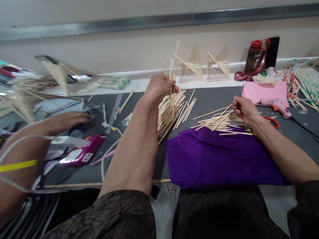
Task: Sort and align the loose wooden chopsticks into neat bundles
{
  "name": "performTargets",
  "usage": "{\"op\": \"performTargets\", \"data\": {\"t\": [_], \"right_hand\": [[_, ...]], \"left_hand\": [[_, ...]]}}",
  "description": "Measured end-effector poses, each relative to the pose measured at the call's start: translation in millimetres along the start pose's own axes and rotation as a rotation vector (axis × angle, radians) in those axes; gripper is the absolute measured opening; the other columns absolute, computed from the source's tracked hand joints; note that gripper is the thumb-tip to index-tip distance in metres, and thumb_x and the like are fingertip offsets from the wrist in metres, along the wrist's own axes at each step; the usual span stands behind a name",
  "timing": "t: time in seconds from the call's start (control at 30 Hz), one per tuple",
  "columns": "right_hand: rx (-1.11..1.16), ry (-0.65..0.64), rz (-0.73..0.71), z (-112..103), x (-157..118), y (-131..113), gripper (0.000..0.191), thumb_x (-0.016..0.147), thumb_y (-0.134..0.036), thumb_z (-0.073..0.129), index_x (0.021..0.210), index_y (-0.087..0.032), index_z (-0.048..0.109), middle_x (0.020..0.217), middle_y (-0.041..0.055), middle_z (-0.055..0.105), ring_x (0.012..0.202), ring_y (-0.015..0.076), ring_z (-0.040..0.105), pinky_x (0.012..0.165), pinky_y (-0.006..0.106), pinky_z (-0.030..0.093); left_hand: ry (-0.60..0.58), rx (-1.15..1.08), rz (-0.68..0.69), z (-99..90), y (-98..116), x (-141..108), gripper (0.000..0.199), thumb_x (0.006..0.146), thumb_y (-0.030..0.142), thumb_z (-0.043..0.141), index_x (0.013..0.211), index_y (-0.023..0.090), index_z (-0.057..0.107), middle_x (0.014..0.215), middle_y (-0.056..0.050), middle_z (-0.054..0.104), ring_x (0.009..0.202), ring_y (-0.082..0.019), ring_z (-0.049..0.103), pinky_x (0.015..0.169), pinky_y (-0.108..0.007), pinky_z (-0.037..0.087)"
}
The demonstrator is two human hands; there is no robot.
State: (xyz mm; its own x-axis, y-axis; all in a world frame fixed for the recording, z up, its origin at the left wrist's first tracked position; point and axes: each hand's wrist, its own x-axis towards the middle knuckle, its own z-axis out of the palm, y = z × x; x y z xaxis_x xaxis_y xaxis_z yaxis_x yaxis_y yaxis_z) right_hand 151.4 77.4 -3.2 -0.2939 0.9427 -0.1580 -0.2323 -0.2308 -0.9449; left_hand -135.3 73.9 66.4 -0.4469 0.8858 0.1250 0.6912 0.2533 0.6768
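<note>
My left hand (163,87) is closed around a few thin wooden sticks (171,66) that stand upright in its grip. Below it lies a thick pile of similar sticks (165,124), with a small loose group (185,113) beside it. My right hand (243,108) is curled shut above a second heap of sticks (214,122). One stick's end meets its fingertips, but whether they grip it I cannot tell. Under my right wrist lie scissors with orange-red handles (273,122), their blades over the heap. A folded purple cloth (219,159) lies in front.
Two twisted stick frames (191,66) (219,64) stand by the wall. At right are a pink glue gun (276,105), a pink pad (265,91), a bottle (254,56) and wrapped sticks (306,83). A co-worker's arm (57,124) reaches in at left near a magenta device (84,151).
</note>
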Motion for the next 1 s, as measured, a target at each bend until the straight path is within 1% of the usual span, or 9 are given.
{"op": "performTargets", "data": {"t": [0.13, 0.2, 0.3, 0.47, 0.57, 0.67, 0.8, 0.9, 1.0], "right_hand": [[-0.015, -0.008, 0.004, 1, 0, 2, 0.023, 0.077, -0.026, 0.058, 0.06, -0.017, 0.045, 0.051, -0.0048, 0.043, 0.034, 0.0014, 0.027, 0.032, 0.016, 0.011], [-0.003, -0.029, 0.029, 1, -1, 3, 0.022, 0.079, -0.025, 0.057, 0.061, -0.016, 0.047, 0.053, -0.0041, 0.045, 0.035, 0.001, 0.028, 0.032, 0.016, 0.011], [0.009, -0.084, 0.092, 2, -2, 3, 0.018, 0.081, -0.023, 0.056, 0.065, -0.014, 0.053, 0.059, -0.0012, 0.051, 0.038, 0.0013, 0.033, 0.032, 0.015, 0.013], [-0.043, -0.153, 0.11, 3, -5, 0, 0.011, 0.075, -0.011, 0.053, 0.066, -0.013, 0.059, 0.065, 0.0034, 0.057, 0.044, 0.0032, 0.04, 0.033, 0.016, 0.017], [-0.126, -0.128, 0.131, 3, -6, -3, 0.016, 0.069, -0.003, 0.049, 0.069, -0.013, 0.061, 0.056, 0.0004, 0.052, 0.04, 0.0034, 0.034, 0.033, 0.017, 0.014], [-0.14, -0.062, 0.122, 2, -5, -6, 0.018, 0.07, -0.005, 0.049, 0.074, -0.014, 0.064, 0.05, -0.0039, 0.042, 0.037, 0.0032, 0.026, 0.034, 0.019, 0.01], [-0.129, 0.059, 0.002, 2, -4, -5, 0.012, 0.076, -0.015, 0.054, 0.069, -0.013, 0.062, 0.052, -0.0049, 0.038, 0.037, 0.0023, 0.021, 0.036, 0.022, 0.008], [-0.205, 0.141, -0.104, 5, -3, 0, 0.022, 0.083, -0.026, 0.054, 0.063, -0.016, 0.058, 0.047, -0.0058, 0.032, 0.038, 0.0043, 0.022, 0.038, 0.023, 0.012], [-0.303, 0.192, -0.238, 9, 0, 10, 0.029, 0.086, -0.037, 0.054, 0.065, -0.018, 0.057, 0.048, -0.0042, 0.036, 0.042, 0.0073, 0.03, 0.041, 0.023, 0.021]], "left_hand": [[0.117, -0.837, -0.089, -0.2, 22, -17, 0.012, 0.086, 0.01, 0.051, 0.081, 0.019, 0.058, 0.055, 0.002, 0.06, 0.058, -0.014, 0.061, 0.068, -0.029, 0.051], [0.103, -1.115, -0.164, 4.3, 32, -25, 0.016, 0.087, 0.007, 0.049, 0.085, 0.02, 0.058, 0.052, 0.004, 0.057, 0.059, -0.011, 0.062, 0.071, -0.027, 0.053], [-0.002, -1.389, -0.311, 23.8, 42, -40, 0.021, 0.089, 0.003, 0.043, 0.089, 0.016, 0.059, 0.053, 0.003, 0.058, 0.059, -0.009, 0.063, 0.076, -0.025, 0.055], [-0.168, -1.594, -0.475, 75.9, 39, -72, 0.021, 0.09, 0.001, 0.04, 0.088, 0.013, 0.057, 0.062, 0.0, 0.064, 0.071, -0.012, 0.07, 0.083, -0.031, 0.056], [-0.183, -1.641, -0.535, 94.9, 32, -82, 0.02, 0.092, 0.004, 0.04, 0.082, 0.014, 0.053, 0.068, -0.002, 0.067, 0.083, -0.016, 0.072, 0.086, -0.034, 0.055], [-0.142, -1.657, -0.532, 98.9, 25, -83, 0.02, 0.093, 0.006, 0.04, 0.079, 0.015, 0.051, 0.072, -0.003, 0.069, 0.095, -0.018, 0.07, 0.089, -0.035, 0.054], [-0.059, -1.709, -0.477, 97.6, 22, -83, 0.021, 0.094, 0.006, 0.039, 0.08, 0.016, 0.052, 0.07, -0.003, 0.069, 0.097, -0.018, 0.069, 0.092, -0.034, 0.052], [-0.042, -1.73, -0.446, 100.9, 24, -86, 0.019, 0.093, 0.007, 0.04, 0.085, 0.016, 0.054, 0.073, -0.003, 0.07, 0.101, -0.018, 0.068, 0.094, -0.034, 0.05], [-0.064, -1.73, -0.445, 109.3, 30, -94, 0.017, 0.094, 0.008, 0.04, 0.093, 0.016, 0.055, 0.083, -0.005, 0.072, 0.106, -0.018, 0.066, 0.097, -0.035, 0.048]]}}
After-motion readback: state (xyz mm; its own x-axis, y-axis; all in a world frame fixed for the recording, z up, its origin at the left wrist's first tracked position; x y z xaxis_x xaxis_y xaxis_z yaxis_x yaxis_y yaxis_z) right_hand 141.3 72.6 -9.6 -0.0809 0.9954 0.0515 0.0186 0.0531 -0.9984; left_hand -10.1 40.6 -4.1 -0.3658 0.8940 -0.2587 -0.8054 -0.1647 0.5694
